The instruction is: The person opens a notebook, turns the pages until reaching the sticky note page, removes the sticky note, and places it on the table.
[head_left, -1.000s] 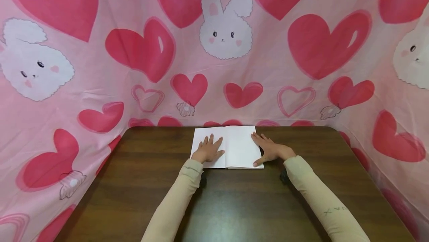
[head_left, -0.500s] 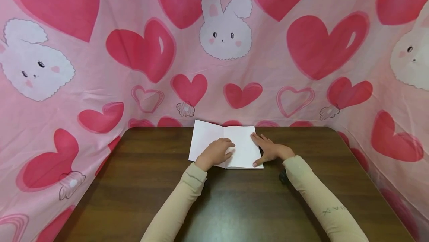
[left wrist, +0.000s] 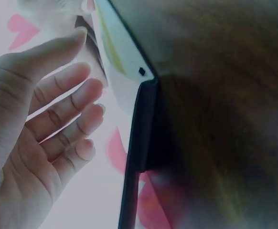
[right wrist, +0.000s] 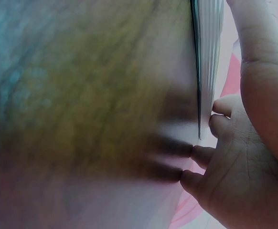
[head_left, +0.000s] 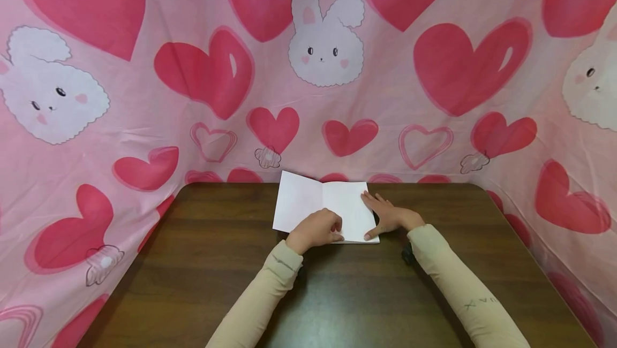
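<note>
An open book (head_left: pixel 347 203) with blank white pages lies at the table's far edge. Its left side tilts up from the table. My left hand (head_left: pixel 313 228) hovers over the lower middle of the book, fingers bent and fingertips close to the bottom edge of the right page. In the left wrist view its loosely curved fingers (left wrist: pixel 65 107) hold nothing, beside the book's dark cover (left wrist: pixel 140 124). My right hand (head_left: pixel 389 214) is spread at the book's right edge, thumb at the lower corner of the page; in the right wrist view two fingertips (right wrist: pixel 189 179) touch the table.
The brown wooden table (head_left: pixel 212 262) reaches back to a pink cloth backdrop (head_left: pixel 270 85) with hearts and rabbits, which encloses it on the far side and both flanks. A dark wrist device (head_left: pixel 408 254) shows under the right sleeve.
My left hand has left the flattened left page and moved right and nearer, toward the book's bottom edge, its fingers bending. The left side of the book has risen. The right hand has stayed put.
</note>
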{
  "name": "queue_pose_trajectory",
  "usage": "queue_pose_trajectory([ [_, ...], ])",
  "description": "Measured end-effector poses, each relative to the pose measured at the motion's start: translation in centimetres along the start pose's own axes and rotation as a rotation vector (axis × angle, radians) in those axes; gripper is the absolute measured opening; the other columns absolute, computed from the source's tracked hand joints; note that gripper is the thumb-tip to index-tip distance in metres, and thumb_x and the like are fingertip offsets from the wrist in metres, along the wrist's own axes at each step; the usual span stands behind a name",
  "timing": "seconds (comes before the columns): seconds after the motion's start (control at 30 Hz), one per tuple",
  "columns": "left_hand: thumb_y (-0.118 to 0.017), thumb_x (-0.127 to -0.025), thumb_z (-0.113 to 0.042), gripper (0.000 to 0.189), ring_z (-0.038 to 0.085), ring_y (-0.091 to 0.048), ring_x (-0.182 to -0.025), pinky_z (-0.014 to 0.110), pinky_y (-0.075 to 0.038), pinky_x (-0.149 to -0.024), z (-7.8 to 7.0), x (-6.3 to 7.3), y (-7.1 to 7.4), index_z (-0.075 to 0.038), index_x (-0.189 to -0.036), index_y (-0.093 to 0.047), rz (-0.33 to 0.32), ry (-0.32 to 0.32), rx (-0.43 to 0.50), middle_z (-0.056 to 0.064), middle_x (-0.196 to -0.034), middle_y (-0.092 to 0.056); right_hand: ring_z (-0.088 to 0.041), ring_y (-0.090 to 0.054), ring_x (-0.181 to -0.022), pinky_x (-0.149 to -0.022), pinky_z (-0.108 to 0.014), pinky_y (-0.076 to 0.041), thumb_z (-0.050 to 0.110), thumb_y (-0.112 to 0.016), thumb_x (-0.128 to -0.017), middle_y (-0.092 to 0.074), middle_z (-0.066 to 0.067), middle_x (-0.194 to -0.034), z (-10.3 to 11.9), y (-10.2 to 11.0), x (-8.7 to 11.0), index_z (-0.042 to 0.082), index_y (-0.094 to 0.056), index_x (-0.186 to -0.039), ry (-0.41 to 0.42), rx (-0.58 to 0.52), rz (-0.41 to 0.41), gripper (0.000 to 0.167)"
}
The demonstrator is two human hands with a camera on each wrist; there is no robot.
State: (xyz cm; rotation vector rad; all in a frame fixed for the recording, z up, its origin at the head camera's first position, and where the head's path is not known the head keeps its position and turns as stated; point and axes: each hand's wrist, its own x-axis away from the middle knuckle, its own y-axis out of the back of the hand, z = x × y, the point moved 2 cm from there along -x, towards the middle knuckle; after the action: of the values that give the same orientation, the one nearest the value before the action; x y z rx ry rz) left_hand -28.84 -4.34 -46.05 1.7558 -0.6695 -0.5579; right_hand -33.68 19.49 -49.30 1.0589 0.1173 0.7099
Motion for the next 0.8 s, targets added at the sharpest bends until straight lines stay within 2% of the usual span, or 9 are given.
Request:
queue_pose_trajectory([
  [0.17,-0.086,-0.083,-0.025,0.02,0.007,-0.052,-0.068,0.022,-0.044,-0.065,0.06,-0.18,-0.46,-0.015,-0.078,-0.069,-0.002,-0.018,-0.012,-0.008,-0.069,-0.056,-0.054,0.002,-0.152,-0.117,-0.072,-0.005,0.049,-0.085,-0.078,0.001,-0.025,-0.169,-0.11,-0.09,-0.07,-0.003,-0.005,-0.161,0.0,-0.001,-0.005,0.126],
  [0.4,-0.084,-0.085,-0.024,0.019,0.006,-0.051,-0.068,0.02,-0.044,-0.066,0.11,-0.27,-0.74,-0.014,-0.075,-0.071,-0.005,-0.063,-0.038,-0.009,-0.067,-0.057,-0.054,0.002,-0.152,-0.117,-0.073,-0.006,0.05,-0.085,-0.079,0.002,-0.025,-0.169,-0.18,-0.07,-0.16,-0.003,-0.005,-0.161,0.005,0.008,-0.003,0.126],
  [0.8,-0.079,-0.088,-0.015,0.014,0.006,-0.052,-0.067,0.019,-0.044,-0.065,0.0,-0.22,-0.82,-0.014,-0.076,-0.072,-0.004,-0.084,-0.047,-0.009,-0.067,-0.058,-0.055,0.002,-0.151,-0.116,-0.073,-0.008,0.047,-0.085,-0.08,0.002,-0.026,-0.168,-0.47,0.21,0.18,-0.004,-0.006,-0.161,0.026,-0.029,-0.008,0.124],
])
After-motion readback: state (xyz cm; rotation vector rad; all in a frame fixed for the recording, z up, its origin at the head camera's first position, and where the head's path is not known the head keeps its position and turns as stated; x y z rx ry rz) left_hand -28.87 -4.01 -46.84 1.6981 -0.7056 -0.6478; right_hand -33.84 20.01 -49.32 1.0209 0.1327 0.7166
